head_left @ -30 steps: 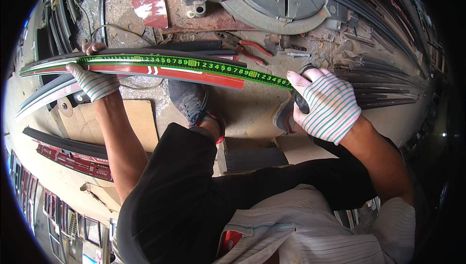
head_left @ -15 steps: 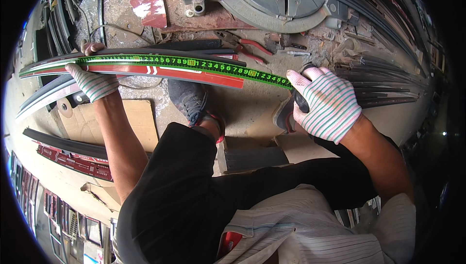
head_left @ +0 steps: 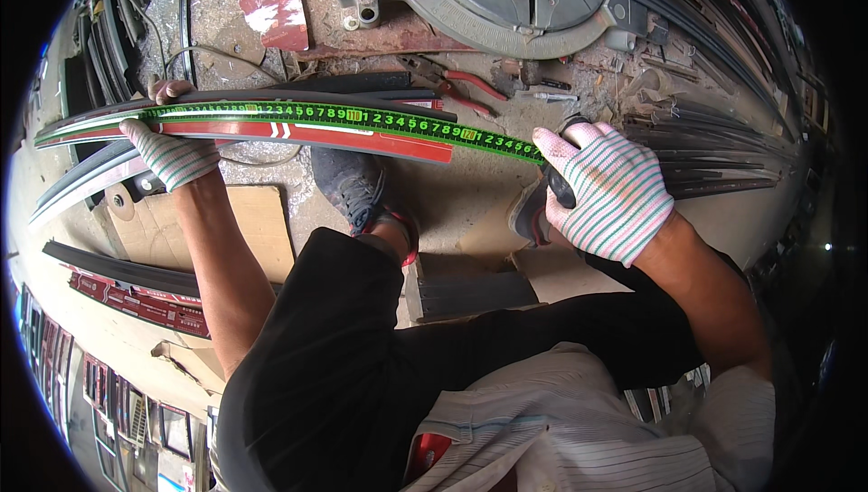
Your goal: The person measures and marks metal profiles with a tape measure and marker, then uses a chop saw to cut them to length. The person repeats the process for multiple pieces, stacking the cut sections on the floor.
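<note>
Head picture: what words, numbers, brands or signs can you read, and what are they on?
Tape measure: bright green numbers on black; readable, but I won't copy them out.
Red-faced strip: two white bent stripes, like a sign.
Dark red strip at lower left: pale print, too small to read.

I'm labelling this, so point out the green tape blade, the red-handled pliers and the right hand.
Green tape blade (head_left: 340,115): head view, middle of its face.
Red-handled pliers (head_left: 476,82): head view, upper handle.
Right hand (head_left: 613,189): head view, back of the striped glove.
</note>
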`<state>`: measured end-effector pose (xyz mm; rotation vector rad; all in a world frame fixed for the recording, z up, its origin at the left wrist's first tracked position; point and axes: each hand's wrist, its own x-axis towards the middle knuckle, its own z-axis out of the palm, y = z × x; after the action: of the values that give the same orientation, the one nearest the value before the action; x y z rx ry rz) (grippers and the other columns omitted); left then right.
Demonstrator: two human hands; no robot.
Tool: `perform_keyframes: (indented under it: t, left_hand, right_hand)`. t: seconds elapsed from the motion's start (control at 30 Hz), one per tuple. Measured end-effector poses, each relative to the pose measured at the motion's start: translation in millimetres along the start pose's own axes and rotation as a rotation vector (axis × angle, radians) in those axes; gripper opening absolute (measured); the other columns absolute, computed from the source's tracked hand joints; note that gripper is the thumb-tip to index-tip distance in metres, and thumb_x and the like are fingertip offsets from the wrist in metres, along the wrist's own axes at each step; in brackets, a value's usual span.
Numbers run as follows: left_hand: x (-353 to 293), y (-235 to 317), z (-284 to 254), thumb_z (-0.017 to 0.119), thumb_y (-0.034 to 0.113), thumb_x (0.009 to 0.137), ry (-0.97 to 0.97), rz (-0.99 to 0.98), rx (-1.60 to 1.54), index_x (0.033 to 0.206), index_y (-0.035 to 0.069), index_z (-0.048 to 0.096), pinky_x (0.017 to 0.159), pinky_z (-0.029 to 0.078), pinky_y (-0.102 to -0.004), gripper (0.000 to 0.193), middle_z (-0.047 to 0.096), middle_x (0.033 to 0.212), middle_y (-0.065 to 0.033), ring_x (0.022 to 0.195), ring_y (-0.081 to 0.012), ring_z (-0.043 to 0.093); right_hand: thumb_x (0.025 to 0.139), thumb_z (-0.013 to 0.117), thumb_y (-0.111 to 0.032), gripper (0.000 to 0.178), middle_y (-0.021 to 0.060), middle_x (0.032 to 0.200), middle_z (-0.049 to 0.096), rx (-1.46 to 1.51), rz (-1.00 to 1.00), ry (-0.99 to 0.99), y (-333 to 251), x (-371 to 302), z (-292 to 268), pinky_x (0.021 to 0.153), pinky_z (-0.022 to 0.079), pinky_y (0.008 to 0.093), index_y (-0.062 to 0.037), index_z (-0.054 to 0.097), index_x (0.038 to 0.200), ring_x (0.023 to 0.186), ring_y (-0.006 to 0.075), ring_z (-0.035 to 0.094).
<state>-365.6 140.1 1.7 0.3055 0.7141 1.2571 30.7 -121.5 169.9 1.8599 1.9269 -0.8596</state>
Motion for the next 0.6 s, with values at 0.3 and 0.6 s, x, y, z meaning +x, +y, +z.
perform_keyframes:
  t: [0.3,0.6]
  left_hand:
    - [4.8,-0.3,-4.1,0.043,0.064,0.1,0.034,0.043,0.013,0.095,0.004,0.044,0.08,0.051,-0.0327,0.06,0.047,0.084,-0.0087,0.08,-0.021,0.051]
    - [-7.1,-4.3,1.9,0.06,0.072,0.087,0.217,0.113,0.199,0.114,0.002,0.051,0.079,0.054,-0.037,0.076,0.055,0.085,-0.0086,0.077,-0.0242,0.057]
  right_hand:
    - [0.08,0.072,-0.033,0.062,0.0135,0.109,0.062,0.005,0.032,-0.028,-2.0,1.2,-5.0,0.082,0.058,0.0468,-0.0121,0.06,0.136,0.102,0.0317,0.062]
    - [0.074,0.073,-0.024,0.052,0.0115,0.101,0.064,0.105,-0.013,0.112,-9.6,9.3,-4.1,0.08,0.057,0.0487,-0.0155,0.064,0.124,0.096,0.0338,0.064]
